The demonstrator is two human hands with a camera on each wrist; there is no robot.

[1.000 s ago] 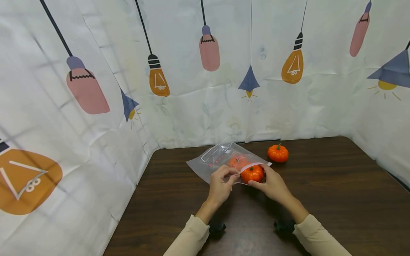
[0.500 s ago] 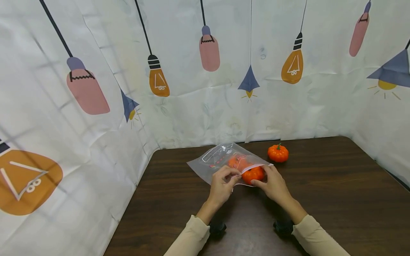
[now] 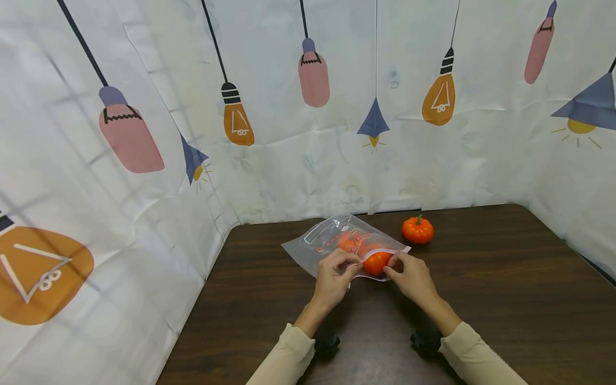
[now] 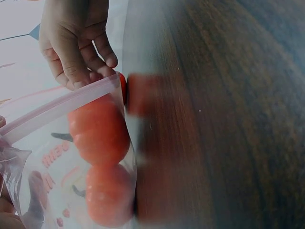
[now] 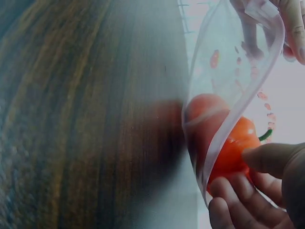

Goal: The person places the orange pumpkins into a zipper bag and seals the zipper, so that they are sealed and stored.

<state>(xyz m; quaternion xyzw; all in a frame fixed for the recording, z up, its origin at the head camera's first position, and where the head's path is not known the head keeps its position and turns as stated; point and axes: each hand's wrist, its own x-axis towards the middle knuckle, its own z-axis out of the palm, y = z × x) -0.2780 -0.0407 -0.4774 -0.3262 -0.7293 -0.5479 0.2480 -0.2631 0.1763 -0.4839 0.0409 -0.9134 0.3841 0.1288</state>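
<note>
A clear zip bag (image 3: 308,248) with red print lies on the table, its mouth toward me. My left hand (image 3: 333,275) pinches the mouth's edge at the left and holds it raised. At the right of the opening, my right hand (image 3: 411,275) holds a small orange pumpkin (image 3: 376,263) partly inside the bag. Its thumb (image 5: 269,160) presses the pumpkin near the green stem, with the other fingers curled below. Through the plastic in the left wrist view show one pumpkin (image 4: 100,133) and another pumpkin (image 4: 109,195), side by side.
Another orange pumpkin (image 3: 417,230) with a green stem stands on the dark wood table (image 3: 505,278), behind and right of the bag. A white cloth (image 3: 298,176) printed with lamps hangs behind the table and along its sides.
The pumpkin at the mouth has moved left, deeper into the bag, and its stem has turned out of sight in the head view. My right fingers have closed in after it; my left hand stays.
</note>
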